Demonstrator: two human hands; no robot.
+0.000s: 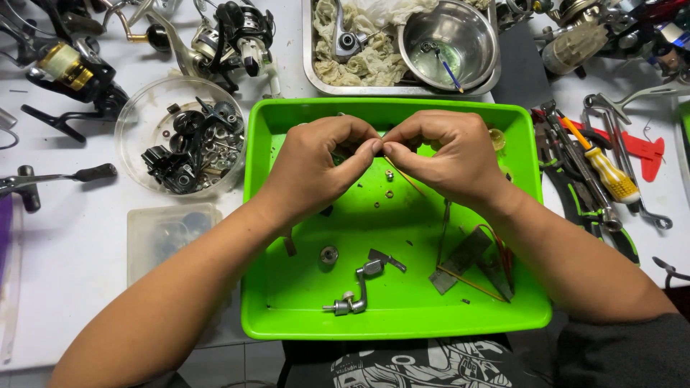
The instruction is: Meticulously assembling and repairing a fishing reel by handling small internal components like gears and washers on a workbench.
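Observation:
My left hand [322, 162] and my right hand [445, 154] meet fingertip to fingertip above the far half of a bright green tray [287, 316]. Between thumbs and forefingers they pinch a small dark part [379, 147], mostly hidden by the fingers. A thin orange wire [410, 179] runs down from the pinch. In the tray lie a metal crank handle [353, 296], a small round bearing [329, 254], tiny nuts [389, 174] and flat grey metal pieces [463, 259].
A clear round bowl [136, 122] of dark reel parts stands left of the tray. Fishing reels [233, 32] lie at the back left. A steel tray [310, 65] with rags and a metal bowl [449, 43] sits behind. Screwdriver [607, 172] and wrenches [632, 187] lie to the right.

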